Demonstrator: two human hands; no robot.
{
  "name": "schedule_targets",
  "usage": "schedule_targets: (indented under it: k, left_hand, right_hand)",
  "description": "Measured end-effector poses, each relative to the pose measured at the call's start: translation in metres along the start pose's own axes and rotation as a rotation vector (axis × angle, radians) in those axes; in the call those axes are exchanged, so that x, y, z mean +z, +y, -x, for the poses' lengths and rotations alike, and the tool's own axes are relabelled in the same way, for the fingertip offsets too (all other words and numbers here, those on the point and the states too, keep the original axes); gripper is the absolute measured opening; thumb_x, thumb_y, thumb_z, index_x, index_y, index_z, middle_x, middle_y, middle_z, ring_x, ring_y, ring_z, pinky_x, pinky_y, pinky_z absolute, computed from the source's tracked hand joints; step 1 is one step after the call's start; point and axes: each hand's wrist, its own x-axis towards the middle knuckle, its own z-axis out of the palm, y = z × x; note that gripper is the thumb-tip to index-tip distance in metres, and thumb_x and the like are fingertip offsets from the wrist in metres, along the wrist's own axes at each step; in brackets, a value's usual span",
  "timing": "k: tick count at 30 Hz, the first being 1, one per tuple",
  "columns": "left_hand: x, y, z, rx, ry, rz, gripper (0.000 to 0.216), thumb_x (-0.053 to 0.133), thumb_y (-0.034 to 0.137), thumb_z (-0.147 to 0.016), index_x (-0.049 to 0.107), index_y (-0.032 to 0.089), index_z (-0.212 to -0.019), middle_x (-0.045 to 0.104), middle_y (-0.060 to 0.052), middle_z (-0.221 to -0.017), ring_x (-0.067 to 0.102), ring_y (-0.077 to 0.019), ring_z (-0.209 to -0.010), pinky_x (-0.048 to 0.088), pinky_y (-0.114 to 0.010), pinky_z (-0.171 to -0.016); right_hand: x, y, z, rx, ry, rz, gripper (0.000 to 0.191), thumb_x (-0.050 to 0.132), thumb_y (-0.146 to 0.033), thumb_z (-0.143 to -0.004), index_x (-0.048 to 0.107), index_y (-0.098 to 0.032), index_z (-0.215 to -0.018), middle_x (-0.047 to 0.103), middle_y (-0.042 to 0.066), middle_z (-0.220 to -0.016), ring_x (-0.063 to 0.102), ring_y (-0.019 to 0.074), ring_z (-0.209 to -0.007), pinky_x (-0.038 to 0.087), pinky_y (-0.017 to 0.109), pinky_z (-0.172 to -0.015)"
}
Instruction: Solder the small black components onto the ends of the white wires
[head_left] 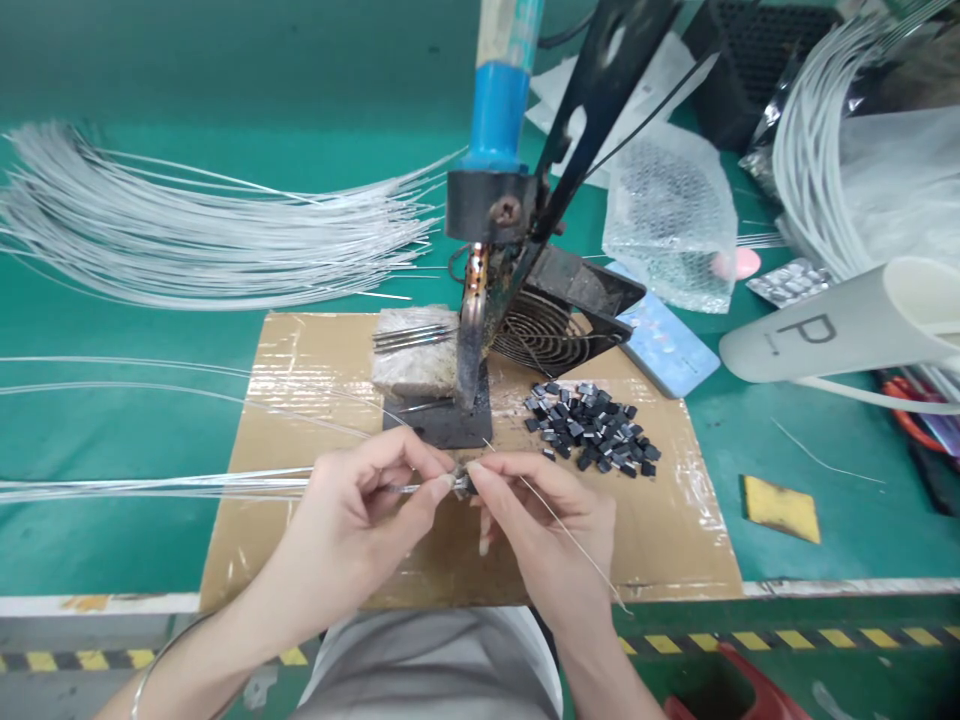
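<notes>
My left hand (367, 515) is closed on several thin white wires (262, 486), which trail off to the left edge. Thumb and forefinger pinch them near their ends. Against those fingertips, my right hand (559, 530) pinches a small dark piece (463, 483), mostly covered, that looks like one of the black parts (592, 428) piled at the right. A thin strand like solder wire (574, 545) runs across the right hand. Just behind both hands, the soldering iron (472, 340) points down in its stand, its tip close to a dark metal block (439, 425).
Cardboard (675, 530) covers the work area. A small fan (555, 310) stands behind the iron. A large wire bundle (225, 235) lies back left. On the right are a blue box (667, 345), a white cup (817, 330) lying tilted and a yellow sponge (781, 508).
</notes>
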Motion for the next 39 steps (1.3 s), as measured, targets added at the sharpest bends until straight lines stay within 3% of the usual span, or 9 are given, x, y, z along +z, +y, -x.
schedule_targets:
  k: [8, 15, 20, 27, 31, 34, 37, 39]
  left_hand:
    - [-0.003, -0.003, 0.0, -0.019, -0.039, -0.029, 0.012, 0.069, 0.024, -0.087, 0.071, 0.02, -0.075, 0.077, -0.003, -0.07, 0.06, -0.0118, -0.057, 0.045, -0.019, -0.052]
    - [-0.001, 0.0, 0.0, -0.036, -0.061, -0.023, 0.013, 0.068, 0.023, -0.088, 0.07, 0.02, -0.075, 0.079, -0.003, -0.075, 0.065, -0.0132, -0.062, 0.049, -0.02, -0.057]
    - [-0.003, -0.002, 0.0, -0.029, -0.058, -0.05, 0.012, 0.068, 0.023, -0.087, 0.071, 0.02, -0.076, 0.079, -0.004, -0.074, 0.063, -0.0128, -0.059, 0.043, -0.019, -0.051]
    - [-0.001, -0.004, 0.0, -0.01, -0.054, 0.007, 0.013, 0.069, 0.02, -0.088, 0.072, 0.021, -0.075, 0.08, -0.002, -0.076, 0.067, -0.0119, -0.063, 0.049, -0.017, -0.058]
    - [0.002, 0.001, -0.002, -0.024, 0.005, -0.009, 0.011, 0.071, 0.02, -0.084, 0.073, 0.019, -0.074, 0.079, -0.002, -0.075, 0.066, -0.0114, -0.062, 0.05, -0.017, -0.057]
    - [0.003, 0.002, -0.003, -0.011, 0.048, -0.016, 0.01, 0.072, 0.018, -0.082, 0.071, 0.019, -0.072, 0.078, -0.001, -0.076, 0.063, -0.0094, -0.06, 0.047, -0.015, -0.055]
    - [0.004, 0.001, -0.005, 0.002, 0.067, -0.021, 0.012, 0.071, 0.016, -0.082, 0.07, 0.019, -0.071, 0.078, 0.0, -0.079, 0.063, -0.0083, -0.063, 0.047, -0.014, -0.056]
    - [0.005, 0.002, -0.006, 0.003, 0.085, -0.023, 0.012, 0.071, 0.015, -0.082, 0.07, 0.019, -0.071, 0.077, 0.0, -0.079, 0.064, -0.0083, -0.064, 0.048, -0.014, -0.058]
  right_hand:
    - [-0.006, -0.01, -0.005, -0.013, -0.105, 0.102, 0.009, 0.088, -0.023, -0.085, 0.086, -0.026, -0.077, 0.071, -0.004, -0.058, 0.058, 0.0071, -0.045, 0.051, 0.015, -0.044]
    - [-0.008, -0.009, -0.007, -0.047, -0.124, 0.145, 0.008, 0.088, -0.021, -0.084, 0.087, -0.027, -0.078, 0.077, -0.003, -0.066, 0.06, 0.0084, -0.048, 0.051, 0.017, -0.047]
    - [-0.008, -0.009, -0.008, -0.052, -0.128, 0.14, 0.01, 0.088, -0.02, -0.085, 0.087, -0.028, -0.079, 0.078, -0.003, -0.068, 0.06, 0.0073, -0.047, 0.05, 0.016, -0.046]
    - [-0.01, -0.008, -0.01, -0.121, -0.146, 0.193, 0.009, 0.086, -0.022, -0.088, 0.085, -0.027, -0.081, 0.076, -0.004, -0.071, 0.057, 0.007, -0.048, 0.047, 0.017, -0.047]
    - [-0.015, -0.009, -0.004, -0.226, -0.15, 0.332, 0.024, 0.06, -0.028, -0.109, 0.083, -0.028, -0.101, 0.067, -0.003, -0.075, 0.058, 0.0098, -0.059, 0.051, 0.024, -0.061]
    - [-0.018, -0.009, 0.002, -0.239, -0.143, 0.35, 0.034, 0.04, -0.027, -0.116, 0.073, -0.03, -0.125, 0.065, -0.003, -0.085, 0.056, 0.0104, -0.06, 0.047, 0.025, -0.058]
    - [-0.021, -0.007, 0.006, -0.291, -0.098, 0.396, 0.029, 0.043, -0.021, -0.114, 0.059, -0.031, -0.136, 0.071, -0.004, -0.089, 0.058, 0.0111, -0.063, 0.048, 0.025, -0.062]
    - [-0.023, -0.007, 0.007, -0.332, -0.066, 0.429, 0.022, 0.046, -0.018, -0.112, 0.058, -0.029, -0.127, 0.069, -0.005, -0.087, 0.059, 0.0121, -0.067, 0.048, 0.026, -0.066]
